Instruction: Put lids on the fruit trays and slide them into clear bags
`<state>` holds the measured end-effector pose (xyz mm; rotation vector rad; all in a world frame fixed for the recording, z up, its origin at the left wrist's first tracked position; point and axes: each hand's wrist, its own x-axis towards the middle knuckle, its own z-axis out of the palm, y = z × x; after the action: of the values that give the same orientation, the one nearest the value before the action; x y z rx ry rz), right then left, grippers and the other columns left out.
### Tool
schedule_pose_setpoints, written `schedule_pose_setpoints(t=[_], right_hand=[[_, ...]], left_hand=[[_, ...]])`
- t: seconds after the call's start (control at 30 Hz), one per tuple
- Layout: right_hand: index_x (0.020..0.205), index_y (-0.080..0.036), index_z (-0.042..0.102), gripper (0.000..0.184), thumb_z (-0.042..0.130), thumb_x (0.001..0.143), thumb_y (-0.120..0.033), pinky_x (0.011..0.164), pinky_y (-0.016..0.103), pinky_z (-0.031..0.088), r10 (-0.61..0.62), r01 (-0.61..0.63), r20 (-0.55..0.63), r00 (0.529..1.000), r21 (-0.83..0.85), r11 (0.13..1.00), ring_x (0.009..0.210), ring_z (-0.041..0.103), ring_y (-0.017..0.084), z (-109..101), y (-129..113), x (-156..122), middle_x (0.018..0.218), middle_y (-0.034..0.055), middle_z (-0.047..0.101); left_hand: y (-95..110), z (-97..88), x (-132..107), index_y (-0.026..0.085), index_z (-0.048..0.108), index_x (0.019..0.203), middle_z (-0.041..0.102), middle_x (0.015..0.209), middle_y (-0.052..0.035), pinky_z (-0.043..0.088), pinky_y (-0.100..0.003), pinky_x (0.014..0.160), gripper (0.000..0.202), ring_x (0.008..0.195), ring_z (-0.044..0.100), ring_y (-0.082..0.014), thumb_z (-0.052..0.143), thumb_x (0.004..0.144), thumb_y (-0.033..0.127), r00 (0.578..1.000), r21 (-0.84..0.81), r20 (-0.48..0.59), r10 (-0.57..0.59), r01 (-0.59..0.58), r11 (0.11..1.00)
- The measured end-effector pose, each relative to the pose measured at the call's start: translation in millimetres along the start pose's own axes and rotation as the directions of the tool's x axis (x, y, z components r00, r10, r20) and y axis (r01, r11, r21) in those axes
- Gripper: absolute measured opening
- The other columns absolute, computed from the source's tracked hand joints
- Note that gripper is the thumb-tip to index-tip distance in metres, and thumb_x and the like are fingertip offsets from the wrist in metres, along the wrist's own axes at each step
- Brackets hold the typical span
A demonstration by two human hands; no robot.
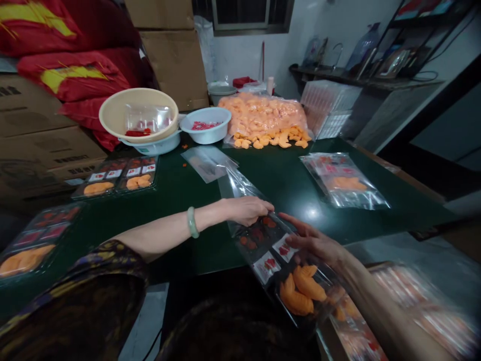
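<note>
My left hand [247, 209], with a green bangle on its wrist, pinches the mouth of a clear plastic bag [240, 186] that lies on the dark green table [180, 200]. My right hand [314, 244] rests on a black tray [280, 263] of orange pieces, red bits and small sachets. The tray's far end sits inside the bag's mouth. The right hand's fingers are curved over the tray's edge.
A bagged tray [343, 180] lies at right, and filled trays lie at left [116, 176] [32, 243]. At the back stand a beige bowl [138, 114], a pale bowl of red bits [206, 124] and a big bag of orange pieces [263, 118]. Cardboard boxes and red sacks stand behind, and more trays are stacked at the lower right.
</note>
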<state>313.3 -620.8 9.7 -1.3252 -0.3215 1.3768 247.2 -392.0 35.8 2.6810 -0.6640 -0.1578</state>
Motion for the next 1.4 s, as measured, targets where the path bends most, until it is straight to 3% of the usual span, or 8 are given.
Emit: schedule_pose_setpoints(t=[0.17, 0.33, 0.43, 0.63, 0.77, 0.97, 1.07, 1.4], right_hand=[[0.135, -0.023, 0.038, 0.068, 0.067, 0.072, -0.02, 0.037, 0.015, 0.044, -0.051, 0.05, 0.034, 0.998, 0.032, 0.998, 0.044, 0.058, 0.009, -2, 7, 2, 0.072, -0.0004, 0.066], [0.137, -0.023, 0.037, 0.075, 0.071, 0.07, -0.024, 0.037, 0.016, 0.044, -0.144, 0.148, -0.035, 0.989, 0.123, 0.981, 0.042, 0.055, 0.008, 0, 16, 0, 0.069, 0.0001, 0.066], [0.137, -0.023, 0.037, 0.079, 0.073, 0.067, -0.025, 0.035, 0.015, 0.041, -0.173, 0.187, -0.098, 0.98, 0.162, 0.969, 0.04, 0.053, 0.008, 6, 20, -4, 0.065, -0.0015, 0.065], [0.135, -0.028, 0.039, 0.081, 0.076, 0.063, -0.026, 0.038, 0.016, 0.043, -0.191, 0.24, -0.197, 0.962, 0.267, 0.933, 0.039, 0.053, 0.007, 18, 31, -13, 0.066, -0.0031, 0.066], [0.135, -0.029, 0.039, 0.08, 0.076, 0.064, -0.024, 0.053, 0.023, 0.051, -0.198, 0.285, -0.258, 0.945, 0.36, 0.889, 0.047, 0.056, 0.007, 28, 40, -18, 0.086, 0.0003, 0.069], [0.138, -0.029, 0.034, 0.084, 0.075, 0.065, -0.027, 0.052, 0.024, 0.048, -0.204, 0.312, -0.294, 0.934, 0.389, 0.867, 0.056, 0.061, 0.013, 39, 48, -19, 0.082, 0.0004, 0.07], [0.137, -0.031, 0.035, 0.084, 0.076, 0.064, -0.029, 0.044, 0.02, 0.043, -0.204, 0.305, -0.287, 0.936, 0.371, 0.877, 0.046, 0.055, 0.01, 38, 48, -18, 0.07, -0.0032, 0.067], [0.137, -0.031, 0.034, 0.084, 0.076, 0.064, -0.03, 0.044, 0.021, 0.041, -0.193, 0.289, -0.29, 0.937, 0.337, 0.896, 0.045, 0.053, 0.01, 34, 49, -11, 0.074, -0.0027, 0.068]], left_hand=[[10, 0.4, -10, 0.017, 0.058, 0.088, 0.054, 0.122, -0.0082, 0.039, -0.031, 0.083, 0.025, 0.109, 0.05, -0.021, 0.044, 0.072, 0.005, 0.997, 0.122, -0.008, 0.071, -0.07, 0.99], [21, 12.7, -29, 0.012, 0.058, 0.083, 0.058, 0.104, -0.0135, 0.038, -0.036, 0.076, 0.016, 0.096, 0.052, -0.0248, 0.043, 0.077, 0.011, 0.908, 0.307, -0.256, -0.333, 0.403, 0.862], [16, 22.9, -35, 0.014, 0.056, 0.074, 0.058, 0.082, -0.0087, 0.038, -0.03, 0.063, 0.022, 0.075, 0.055, -0.0193, 0.039, 0.085, 0.02, 0.839, 0.181, -0.261, -0.479, 0.529, 0.829], [0, 34.8, -45, 0.015, 0.054, 0.073, 0.054, 0.071, -0.0009, 0.038, -0.022, 0.059, 0.021, 0.063, 0.05, -0.0109, 0.041, 0.087, 0.021, 0.871, -0.321, -0.266, -0.414, 0.325, 0.89], [9, 43.9, -50, 0.016, 0.056, 0.077, 0.049, 0.061, 0.0037, 0.037, -0.019, 0.049, 0.02, 0.051, 0.046, -0.008, 0.042, 0.087, 0.026, 0.817, -0.63, -0.219, -0.533, 0.299, 0.717], [27, 58.7, -45, 0.013, 0.059, 0.078, 0.051, 0.05, 0.0044, 0.033, -0.017, 0.039, 0.014, 0.041, 0.044, -0.0066, 0.055, 0.079, 0.026, 0.523, -0.92, -0.162, -0.837, 0.227, 0.32], [28, 61.1, -44, 0.009, 0.061, 0.084, 0.059, 0.058, -0.0004, 0.038, -0.019, 0.041, 0.019, 0.045, 0.051, -0.0081, 0.064, 0.071, 0.023, 0.512, -0.995, -0.022, -0.859, 0.069, 0.066], [37, 61.2, -60, 0.013, 0.058, 0.088, 0.05, 0.056, 0.0049, 0.039, -0.018, 0.049, 0.013, 0.049, 0.047, -0.007, 0.05, 0.079, 0.019, 0.487, -0.82, -0.386, -0.784, 0.209, 0.533]])
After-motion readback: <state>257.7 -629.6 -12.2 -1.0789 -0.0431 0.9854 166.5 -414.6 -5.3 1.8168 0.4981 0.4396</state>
